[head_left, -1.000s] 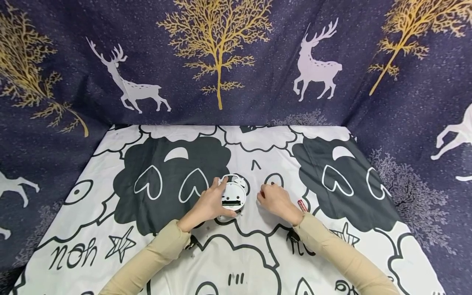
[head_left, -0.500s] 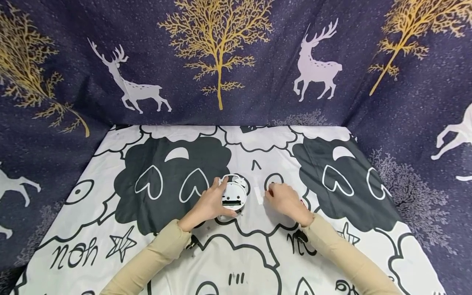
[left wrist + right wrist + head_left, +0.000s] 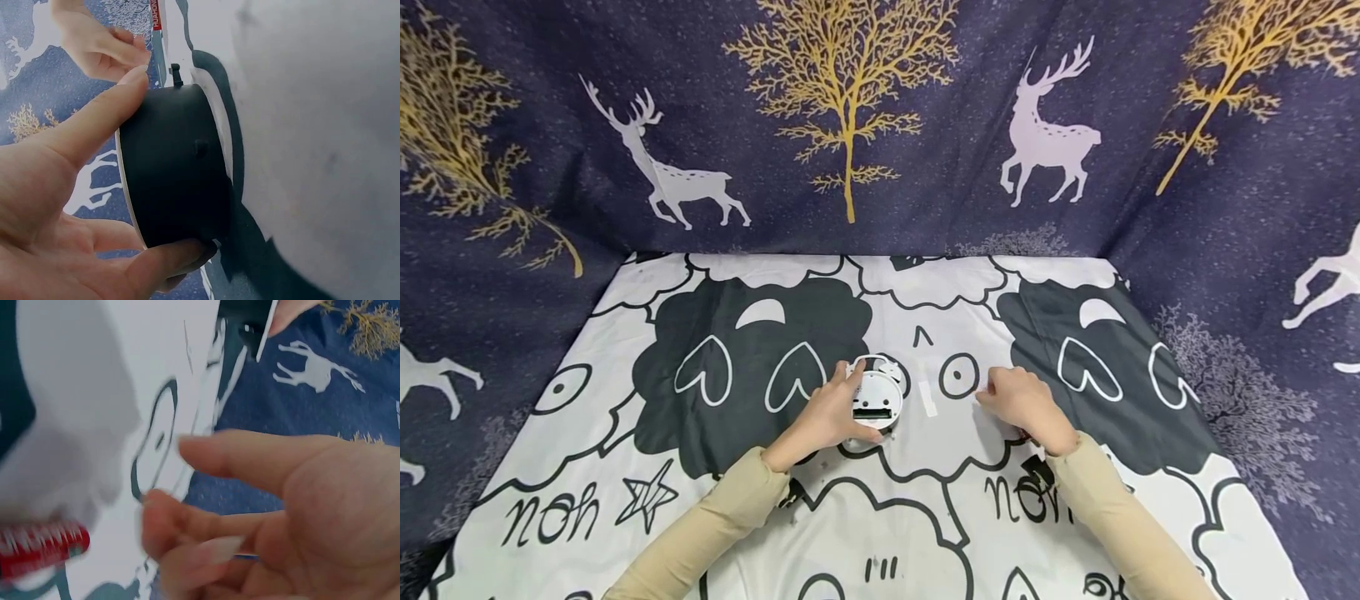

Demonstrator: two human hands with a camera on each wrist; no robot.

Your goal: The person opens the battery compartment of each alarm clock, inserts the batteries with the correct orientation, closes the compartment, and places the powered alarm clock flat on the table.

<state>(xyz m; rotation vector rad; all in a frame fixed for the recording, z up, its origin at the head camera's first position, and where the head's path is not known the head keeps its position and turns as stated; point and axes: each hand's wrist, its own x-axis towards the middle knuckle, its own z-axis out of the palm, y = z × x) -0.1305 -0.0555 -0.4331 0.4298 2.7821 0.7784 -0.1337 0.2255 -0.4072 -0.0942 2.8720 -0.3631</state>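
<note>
My left hand [image 3: 831, 408] grips a round alarm clock [image 3: 886, 390] by its sides, thumb and fingers spread around the dark casing [image 3: 172, 165]. The clock lies with its white back up, and a dark battery slot [image 3: 871, 413] shows uncovered in it. To the right, my right hand [image 3: 1018, 404] hovers low over the cloth with loosely curled fingers. Its thumb [image 3: 250, 456] stands apart from the fingers, with nothing between them. Near that hand lies a red battery [image 3: 44, 550], mostly hidden by the wrist in the head view.
Between clock and right hand lies a narrow white strip [image 3: 928, 398] on the cloth. The table is covered by a white cloth [image 3: 850, 533] with black cartoon prints. Behind it hangs a dark blue curtain [image 3: 940, 192] with deer and trees.
My right hand has moved right, away from the clock, uncovering the white strip, which now lies on the cloth. My left hand and the clock have stayed in place.
</note>
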